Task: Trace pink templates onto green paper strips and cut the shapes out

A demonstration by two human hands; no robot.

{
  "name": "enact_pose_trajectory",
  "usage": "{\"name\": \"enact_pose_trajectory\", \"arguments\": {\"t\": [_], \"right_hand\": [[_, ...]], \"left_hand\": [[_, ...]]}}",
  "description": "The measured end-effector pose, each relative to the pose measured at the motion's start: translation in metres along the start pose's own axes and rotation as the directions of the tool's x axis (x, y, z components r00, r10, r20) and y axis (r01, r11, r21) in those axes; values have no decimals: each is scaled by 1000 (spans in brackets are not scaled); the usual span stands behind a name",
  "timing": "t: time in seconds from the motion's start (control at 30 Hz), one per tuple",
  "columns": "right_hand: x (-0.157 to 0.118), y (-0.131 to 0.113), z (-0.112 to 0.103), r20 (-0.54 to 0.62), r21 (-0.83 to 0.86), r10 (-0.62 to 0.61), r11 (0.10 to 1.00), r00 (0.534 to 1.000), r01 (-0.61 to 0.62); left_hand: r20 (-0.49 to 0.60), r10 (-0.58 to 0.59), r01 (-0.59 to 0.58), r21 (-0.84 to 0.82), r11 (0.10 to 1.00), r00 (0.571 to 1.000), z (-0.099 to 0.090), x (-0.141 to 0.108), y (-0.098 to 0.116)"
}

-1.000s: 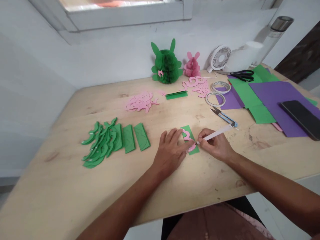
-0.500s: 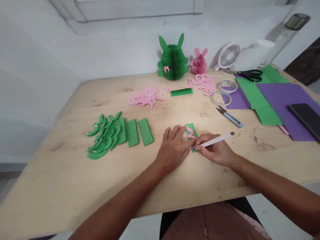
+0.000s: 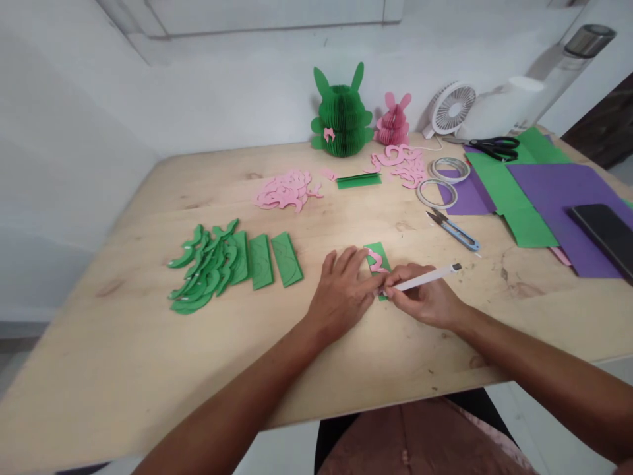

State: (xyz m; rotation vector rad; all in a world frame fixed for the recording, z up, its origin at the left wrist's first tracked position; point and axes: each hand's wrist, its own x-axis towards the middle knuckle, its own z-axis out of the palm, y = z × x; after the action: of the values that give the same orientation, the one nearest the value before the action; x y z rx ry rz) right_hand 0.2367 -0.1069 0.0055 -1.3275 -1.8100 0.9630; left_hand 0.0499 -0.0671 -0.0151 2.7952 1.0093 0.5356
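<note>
My right hand (image 3: 422, 297) grips a white pen (image 3: 425, 278), its tip hidden among the fingers over a small green paper piece (image 3: 378, 251). On that piece lies a wavy pink paper cut-out (image 3: 376, 260). My left hand (image 3: 343, 288) rests with fingers stretched out, pressing the pink cut-out and the green paper against the table. Left of it are two green strips (image 3: 287, 258) with drawn curves, and beside them a heap of curved green cut-outs (image 3: 205, 270).
Behind are pink cut-outs (image 3: 285, 190), a folded green strip (image 3: 359, 180), a green paper bunny (image 3: 343, 122) and a pink one (image 3: 393, 124). To the right lie tape rolls (image 3: 438, 194), blue snips (image 3: 455, 231), black scissors (image 3: 494, 146), purple paper (image 3: 564, 198), a phone (image 3: 606, 231) and a fan (image 3: 451, 109).
Almost nothing differs. The pen and my right hand have shifted very slightly to the left; my left hand keeps its place on the paper.
</note>
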Motion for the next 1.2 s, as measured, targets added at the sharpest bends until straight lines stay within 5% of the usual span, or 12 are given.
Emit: {"name": "enact_pose_trajectory", "arguments": {"t": [1.2], "right_hand": [[1, -1, 0, -26, -35, -90, 995, 996, 89]], "left_hand": [[-7, 11, -11, 9, 1000, 1000, -1, 1, 0]]}}
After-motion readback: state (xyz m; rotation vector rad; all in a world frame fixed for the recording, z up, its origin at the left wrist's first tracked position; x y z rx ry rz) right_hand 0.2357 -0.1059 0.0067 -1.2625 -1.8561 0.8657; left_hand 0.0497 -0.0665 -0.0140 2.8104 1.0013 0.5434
